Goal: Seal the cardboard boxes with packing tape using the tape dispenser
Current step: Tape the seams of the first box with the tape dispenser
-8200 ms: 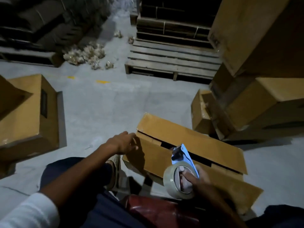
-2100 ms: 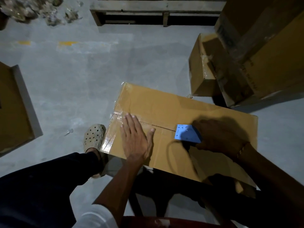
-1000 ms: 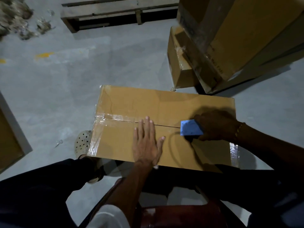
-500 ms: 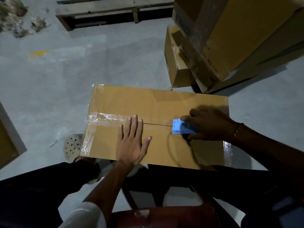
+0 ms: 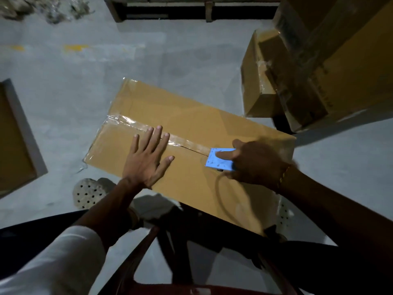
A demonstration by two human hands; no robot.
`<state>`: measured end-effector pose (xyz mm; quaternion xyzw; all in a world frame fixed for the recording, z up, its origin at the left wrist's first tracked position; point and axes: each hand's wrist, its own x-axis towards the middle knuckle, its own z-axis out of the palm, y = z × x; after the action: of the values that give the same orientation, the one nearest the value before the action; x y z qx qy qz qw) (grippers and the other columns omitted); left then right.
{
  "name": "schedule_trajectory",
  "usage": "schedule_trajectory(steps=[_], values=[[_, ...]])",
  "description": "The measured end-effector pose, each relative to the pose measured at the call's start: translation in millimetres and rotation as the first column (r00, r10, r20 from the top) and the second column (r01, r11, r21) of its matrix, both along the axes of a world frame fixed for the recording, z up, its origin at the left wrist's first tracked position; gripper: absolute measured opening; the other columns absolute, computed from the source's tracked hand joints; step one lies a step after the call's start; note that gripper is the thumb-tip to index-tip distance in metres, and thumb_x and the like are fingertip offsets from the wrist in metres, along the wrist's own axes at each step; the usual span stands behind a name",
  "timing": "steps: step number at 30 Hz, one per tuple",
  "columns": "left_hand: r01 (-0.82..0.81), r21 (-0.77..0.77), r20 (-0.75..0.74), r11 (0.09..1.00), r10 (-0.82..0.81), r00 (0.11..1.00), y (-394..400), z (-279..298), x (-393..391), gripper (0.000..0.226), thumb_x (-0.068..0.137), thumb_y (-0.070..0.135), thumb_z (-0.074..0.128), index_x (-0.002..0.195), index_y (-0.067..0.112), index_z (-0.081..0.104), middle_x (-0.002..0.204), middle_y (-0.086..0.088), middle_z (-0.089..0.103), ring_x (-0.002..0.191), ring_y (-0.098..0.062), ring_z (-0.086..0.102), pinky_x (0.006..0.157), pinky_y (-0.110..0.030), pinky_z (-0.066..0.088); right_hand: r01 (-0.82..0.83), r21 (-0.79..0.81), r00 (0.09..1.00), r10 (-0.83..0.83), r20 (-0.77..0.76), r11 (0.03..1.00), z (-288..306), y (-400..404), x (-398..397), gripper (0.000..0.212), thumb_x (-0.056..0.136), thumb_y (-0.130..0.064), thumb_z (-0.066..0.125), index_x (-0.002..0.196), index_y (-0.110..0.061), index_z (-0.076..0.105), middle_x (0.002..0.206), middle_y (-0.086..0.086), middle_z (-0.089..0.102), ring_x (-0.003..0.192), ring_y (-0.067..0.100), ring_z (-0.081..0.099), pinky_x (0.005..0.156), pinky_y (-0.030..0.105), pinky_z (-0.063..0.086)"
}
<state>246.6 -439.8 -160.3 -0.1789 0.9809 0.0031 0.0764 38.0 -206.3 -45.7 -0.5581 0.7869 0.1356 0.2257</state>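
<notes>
A: Item one, largest: cardboard box (image 5: pixel 191 128), flaps closed, lying on the concrete floor (image 5: pixel 63 99) directly in front of the person's knees. Why there?

B: Judged: within reach of both arms, long seam running left to right so one pull can cover it. Clear tape (image 5: pixel 136 124) is laid over the left part of the seam and wraps down the left end; a dark gap of seam shows between the hands.

A: Item two: stacked boxes (image 5: pixel 314 67), upper right, just beyond the box's far right corner. Obstruction?

B: Near, not touching as far as I can tell. The run toward the right end looks free; the wrap over that edge may be tight.

A: Item three: wooden pallet (image 5: pixel 191 9), top edge, well apart. Item four: another carton (image 5: pixel 12 141) at the left margin. Item five: perforated clog (image 5: pixel 89 192) beside the box's near left corner.

B: None of those stands in the path.

A: Item six: left hand (image 5: pixel 146 160).

B: Flat, fingers spread and straight, palm on the near flap with fingertips across the taped seam. Gripping nothing. Judged purpose: pins the flaps level and stops the box sliding under the pull.

A: Item seven: right hand (image 5: pixel 255 162).

B: Fingers curled round the tape dispenser (image 5: pixel 220 159), one finger lying on its blue plate. The plate sits on the seam, right of centre. The tape roll is hidden under the hand.

A: Remaining?

B: Judged: the right-hand stretch of seam is not yet covered.
</notes>
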Motion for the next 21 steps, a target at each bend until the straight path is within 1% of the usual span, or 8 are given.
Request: schedule_trajectory(steps=[3, 7, 9, 12, 15, 18, 19, 21], values=[[0.003, 0.006, 0.0, 1.0, -0.003, 1.0, 1, 1, -1, 0.072, 0.101, 0.058, 0.023, 0.161, 0.019, 0.014, 0.169, -0.006, 0.001, 0.156, -0.025, 0.0, 0.121, -0.055, 0.016, 0.011, 0.025, 1.0, -0.011, 0.001, 1.0, 4, 7, -5, 0.06, 0.09, -0.06, 0.05, 0.146, -0.046, 0.034, 0.126, 0.007, 0.047, 0.099, 0.032, 0.062, 0.07, 0.035, 0.041], [0.009, 0.0, -0.03, 1.0, -0.009, 1.0, 0, 0, 0, 0.072, 0.101, 0.057, 0.024, 0.16, 0.017, 0.019, 0.169, -0.007, 0.005, 0.155, -0.026, 0.004, 0.12, -0.056, 0.017, -0.025, 0.064, 0.999, 0.023, 0.03, 0.998, 5, 20, -10, 0.059, 0.091, -0.061, 0.049, 0.145, -0.042, 0.036, 0.127, 0.007, 0.047, 0.105, 0.031, 0.06, 0.078, 0.038, 0.047], [0.006, 0.015, -0.041, 1.0, -0.005, 0.999, 1, -1, -1, 0.071, 0.101, 0.057, 0.025, 0.16, 0.017, 0.02, 0.168, -0.007, 0.007, 0.155, -0.027, 0.006, 0.12, -0.056, 0.016, -0.052, 0.139, 0.998, 0.047, 0.039, 0.989, 13, 42, -24, 0.055, 0.09, -0.064, 0.048, 0.14, -0.041, 0.041, 0.128, 0.006, 0.047, 0.109, 0.03, 0.058, 0.081, 0.037, 0.047], [0.006, 0.049, -0.055, 0.999, -0.003, 0.998, 2, 1, -3, 0.071, 0.1, 0.056, 0.025, 0.159, 0.016, 0.022, 0.168, -0.008, 0.01, 0.155, -0.028, 0.009, 0.119, -0.056, 0.016, -0.01, 0.269, 0.999, 0.001, 0.034, 0.963, 30, 101, -46, 0.06, 0.091, -0.067, 0.045, 0.144, -0.046, 0.029, 0.132, 0.003, 0.04, 0.109, 0.026, 0.058, 0.08, 0.034, 0.047], [-0.025, 0.076, -0.063, 0.997, 0.03, 0.998, 10, 5, -2, 0.07, 0.102, 0.054, 0.02, 0.16, 0.015, 0.019, 0.168, -0.009, 0.008, 0.155, -0.029, 0.007, 0.12, -0.057, 0.017, 0.071, 0.226, 0.996, -0.058, -0.064, 0.972, 33, 142, -40, 0.067, 0.091, -0.069, 0.042, 0.15, -0.05, 0.017, 0.136, 0.001, 0.038, 0.108, 0.022, 0.059, 0.082, 0.033, 0.051], [-0.107, 0.151, -0.048, 0.983, 0.116, 0.992, 47, 7, -11, 0.07, 0.103, 0.053, 0.016, 0.161, 0.014, 0.01, 0.168, -0.008, -0.001, 0.155, -0.026, -0.003, 0.123, -0.055, 0.011, 0.098, 0.181, 0.995, -0.092, -0.04, 0.979, 22, 146, -38, 0.065, 0.091, -0.067, 0.043, 0.149, -0.049, 0.02, 0.136, 0.002, 0.037, 0.11, 0.022, 0.056, 0.079, 0.029, 0.046], [-0.071, 0.17, -0.038, 0.983, 0.079, 0.996, 69, 7, -17, 0.072, 0.102, 0.055, 0.016, 0.161, 0.014, 0.009, 0.168, -0.008, -0.003, 0.155, -0.027, -0.006, 0.123, -0.055, 0.01, 0.1, 0.172, 0.995, -0.096, -0.037, 0.98, 22, 145, -38, 0.064, 0.091, -0.066, 0.044, 0.149, -0.048, 0.022, 0.136, 0.002, 0.038, 0.111, 0.022, 0.055, 0.076, 0.028, 0.042], [0.073, 0.208, -0.016, 0.975, -0.072, 0.997, 117, 5, -35, 0.076, 0.101, 0.061, 0.014, 0.161, 0.014, 0.007, 0.168, -0.008, -0.005, 0.155, -0.027, -0.009, 0.122, -0.055, 0.012, 0.115, 0.153, 0.993, -0.111, -0.037, 0.981, 22, 146, -39, 0.062, 0.091, -0.065, 0.045, 0.148, -0.047, 0.026, 0.136, 0.002, 0.038, 0.112, 0.023, 0.053, 0.075, 0.028, 0.039]])
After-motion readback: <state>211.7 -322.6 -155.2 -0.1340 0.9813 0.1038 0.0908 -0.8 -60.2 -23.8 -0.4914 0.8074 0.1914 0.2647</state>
